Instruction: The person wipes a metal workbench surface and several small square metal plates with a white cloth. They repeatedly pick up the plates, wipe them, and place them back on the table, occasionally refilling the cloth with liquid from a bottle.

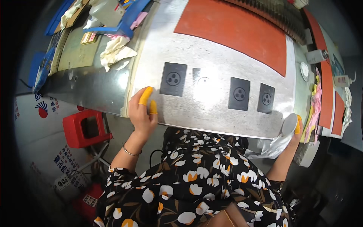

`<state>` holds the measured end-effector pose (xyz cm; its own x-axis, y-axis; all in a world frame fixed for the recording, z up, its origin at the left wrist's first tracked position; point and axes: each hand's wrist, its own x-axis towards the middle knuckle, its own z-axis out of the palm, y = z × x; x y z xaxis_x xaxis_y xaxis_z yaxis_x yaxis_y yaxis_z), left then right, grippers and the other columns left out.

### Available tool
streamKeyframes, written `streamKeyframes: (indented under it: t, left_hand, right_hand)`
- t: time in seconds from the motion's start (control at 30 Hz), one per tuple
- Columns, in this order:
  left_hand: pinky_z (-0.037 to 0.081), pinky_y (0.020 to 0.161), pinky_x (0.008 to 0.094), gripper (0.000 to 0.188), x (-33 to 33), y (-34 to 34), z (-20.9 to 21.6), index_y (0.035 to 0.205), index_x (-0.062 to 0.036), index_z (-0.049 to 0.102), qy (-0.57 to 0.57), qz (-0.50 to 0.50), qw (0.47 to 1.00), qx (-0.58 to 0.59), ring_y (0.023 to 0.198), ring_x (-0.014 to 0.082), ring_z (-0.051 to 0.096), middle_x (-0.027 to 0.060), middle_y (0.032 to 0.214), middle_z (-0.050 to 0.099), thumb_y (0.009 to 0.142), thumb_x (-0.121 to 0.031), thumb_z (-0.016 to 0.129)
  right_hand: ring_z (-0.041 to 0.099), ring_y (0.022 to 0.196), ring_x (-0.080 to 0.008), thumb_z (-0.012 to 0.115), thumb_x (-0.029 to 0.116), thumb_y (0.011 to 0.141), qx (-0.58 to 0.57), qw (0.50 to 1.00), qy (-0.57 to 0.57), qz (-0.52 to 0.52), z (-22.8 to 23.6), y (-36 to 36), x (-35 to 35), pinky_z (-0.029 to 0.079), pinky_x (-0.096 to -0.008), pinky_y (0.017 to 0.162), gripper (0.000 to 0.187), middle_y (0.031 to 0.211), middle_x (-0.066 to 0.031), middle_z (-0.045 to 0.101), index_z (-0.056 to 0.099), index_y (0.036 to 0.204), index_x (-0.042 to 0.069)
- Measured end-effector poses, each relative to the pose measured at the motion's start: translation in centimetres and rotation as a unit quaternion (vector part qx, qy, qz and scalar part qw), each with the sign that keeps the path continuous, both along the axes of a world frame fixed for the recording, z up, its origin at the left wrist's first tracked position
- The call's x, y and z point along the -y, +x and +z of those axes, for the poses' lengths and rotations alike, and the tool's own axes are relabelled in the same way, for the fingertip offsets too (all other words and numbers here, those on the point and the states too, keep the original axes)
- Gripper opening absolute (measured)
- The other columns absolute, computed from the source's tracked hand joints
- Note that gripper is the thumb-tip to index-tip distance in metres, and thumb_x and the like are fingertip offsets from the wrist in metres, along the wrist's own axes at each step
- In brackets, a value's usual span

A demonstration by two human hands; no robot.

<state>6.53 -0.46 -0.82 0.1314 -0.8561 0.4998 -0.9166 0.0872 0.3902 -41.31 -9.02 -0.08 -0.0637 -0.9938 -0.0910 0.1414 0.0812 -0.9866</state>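
Note:
My left hand [143,109] is at the near left edge of the metal worktop [147,85]. Yellow finger cots cover its thumb and a finger, which are apart and hold nothing. At the near right edge, my right hand [296,133], also with a yellow cot, grips a round pale disc [289,124]. Crumpled white cloth or film [270,146] hangs below the disc. Several dark rectangular plates, each with a ring around three round marks, lie in a row: a left plate [173,89], one washed out by glare, a third plate [239,104] and a right plate [266,98].
An orange-red mat [234,32] covers the far worktop. To the left are a blue basket [126,24] and crumpled cream cloth [115,53]. A red stool [73,130] stands lower left. White bottles [317,56] and pink and yellow cloths [314,109] are at right.

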Motion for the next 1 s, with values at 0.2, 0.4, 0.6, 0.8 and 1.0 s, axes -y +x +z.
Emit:
streamKeyframes:
  t: [0.2, 0.4, 0.6, 0.8, 1.0]
  left_hand:
    - [0.038, 0.080, 0.0379, 0.037, -0.1, 0.5, -0.4, 0.100, 0.0038, 0.052, -0.018, -0.004, 1.000, 0.001, 0.098, 0.0300, 0.051, 0.0145, 0.115, 0.052, 0.063, 0.004, 0.057]
    - [0.037, 0.079, 0.0370, 0.040, 0.1, 0.9, -0.7, 0.103, 0.0026, 0.052, -0.019, -0.015, 1.000, -0.019, 0.098, 0.0292, 0.052, 0.0132, 0.115, 0.052, 0.063, 0.005, 0.057]
    - [0.038, 0.079, 0.0362, 0.040, -0.1, 0.9, -0.4, 0.104, 0.0018, 0.054, -0.009, -0.008, 0.999, -0.036, 0.094, 0.0288, 0.053, 0.0122, 0.114, 0.054, 0.064, 0.005, 0.056]
    - [0.039, 0.079, 0.0344, 0.037, 0.1, 1.0, 0.0, 0.102, 0.0029, 0.055, -0.008, -0.006, 0.998, -0.057, 0.090, 0.0268, 0.055, 0.0118, 0.113, 0.054, 0.065, 0.004, 0.055]
    - [0.039, 0.079, 0.0361, 0.036, -0.2, 1.5, 0.0, 0.104, 0.0043, 0.054, 0.002, -0.014, 0.996, -0.092, 0.093, 0.0299, 0.054, 0.0145, 0.111, 0.054, 0.069, 0.006, 0.053]
  right_hand:
    - [0.056, 0.071, -0.0092, 0.054, 0.018, 0.086, 0.003, 1.000, -0.006, 0.008, -0.1, 0.3, 0.1, 0.045, -0.0212, 0.064, 0.019, 0.082, -0.0025, 0.057, 0.052, 0.098, 0.003]
    - [0.056, 0.073, -0.0085, 0.052, 0.019, 0.087, -0.021, 0.999, 0.013, -0.020, 0.2, 0.7, 0.1, 0.045, -0.0210, 0.064, 0.019, 0.083, -0.0015, 0.057, 0.052, 0.098, 0.004]
    - [0.056, 0.079, -0.0122, 0.050, 0.022, 0.087, -0.058, 0.997, 0.019, -0.049, -0.7, -1.2, 0.6, 0.045, -0.0237, 0.069, 0.026, 0.087, -0.0043, 0.057, 0.053, 0.103, 0.002]
    - [0.055, 0.083, -0.0134, 0.051, 0.022, 0.086, -0.061, 0.997, 0.023, -0.047, 0.0, -0.3, 0.3, 0.044, -0.0250, 0.072, 0.027, 0.090, -0.0055, 0.057, 0.054, 0.104, 0.001]
    - [0.055, 0.083, -0.0131, 0.051, 0.022, 0.086, -0.073, 0.996, 0.033, -0.046, 0.0, 0.6, 0.4, 0.044, -0.0249, 0.072, 0.027, 0.090, -0.0052, 0.057, 0.055, 0.103, 0.001]
